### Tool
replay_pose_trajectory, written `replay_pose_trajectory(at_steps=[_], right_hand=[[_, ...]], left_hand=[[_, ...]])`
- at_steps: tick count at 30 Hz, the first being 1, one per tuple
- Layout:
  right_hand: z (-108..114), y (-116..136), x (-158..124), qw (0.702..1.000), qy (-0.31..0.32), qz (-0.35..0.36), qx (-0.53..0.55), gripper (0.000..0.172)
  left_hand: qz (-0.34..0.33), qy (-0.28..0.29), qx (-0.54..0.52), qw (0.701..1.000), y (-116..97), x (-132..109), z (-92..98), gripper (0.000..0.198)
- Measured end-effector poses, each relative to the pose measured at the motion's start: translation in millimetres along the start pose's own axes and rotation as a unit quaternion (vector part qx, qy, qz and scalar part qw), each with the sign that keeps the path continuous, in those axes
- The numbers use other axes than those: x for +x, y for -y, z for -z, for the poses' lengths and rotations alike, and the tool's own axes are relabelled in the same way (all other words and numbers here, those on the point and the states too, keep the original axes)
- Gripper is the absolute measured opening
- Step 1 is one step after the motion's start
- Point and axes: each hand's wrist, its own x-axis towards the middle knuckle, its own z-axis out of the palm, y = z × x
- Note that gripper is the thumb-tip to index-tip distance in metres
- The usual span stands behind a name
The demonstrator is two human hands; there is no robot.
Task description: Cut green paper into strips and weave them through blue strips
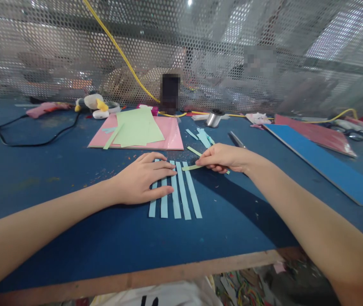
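Pale green strip (191, 167): low over the bench (73, 238), crosswise, long axis running 3 to 9 o'clock. Pinched at its 3 o'clock end between thumb and fingertips of the right grip (222, 158), clenched on it. Free tip pointing to 9 o'clock, reaching the outermost of the blue strips (184, 195). Five of those side by side, flat on the bench, long axes 12 to 6 o'clock, so roughly at a right angle to the green one. Cannot tell whether the tip passes over or under the blue paper.

Just beside the tip, at its 9 o'clock, the fingertips of the left grip (143, 180): spread flat, released, palm down, pressing the upper parts of the strips on that side, grasping nothing. Right grip nearer the green strip, left nearer the blue row.

Farther out at 12 o'clock: spare cut strips (203, 137), a pink sheet (168, 134) under green sheets (136, 127), a metal spool (213, 118). At 2 o'clock, well apart, a blue board (327, 168).
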Motion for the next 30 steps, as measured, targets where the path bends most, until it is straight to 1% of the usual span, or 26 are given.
replay_pose_trajectory(at_steps=[5, 10, 17, 23, 30], right_hand=[[-6, 1, -4, 1.000, -0.020, 0.004, 0.005, 0.028], [-10, 1, -4, 0.999, -0.029, 0.009, 0.016, 0.027], [-13, 2, -5, 0.999, -0.028, 0.019, 0.030, 0.035], [-19, 5, -8, 0.999, -0.033, 0.013, 0.030, 0.027], [-25, 7, -15, 0.999, -0.027, 0.018, -0.006, 0.020]], left_hand=[[0.010, -0.006, -0.004, 1.000, -1, 1, 0.9, 0.046], [0.005, -0.010, -0.005, 1.000, -3, 2, 2.8, 0.045], [0.017, -0.018, -0.006, 1.000, -4, 1, 5.0, 0.042], [0.006, -0.008, -0.013, 1.000, -4, 1, 3.3, 0.043], [-0.001, -0.002, -0.017, 1.000, -3, 2, 3.0, 0.042]])
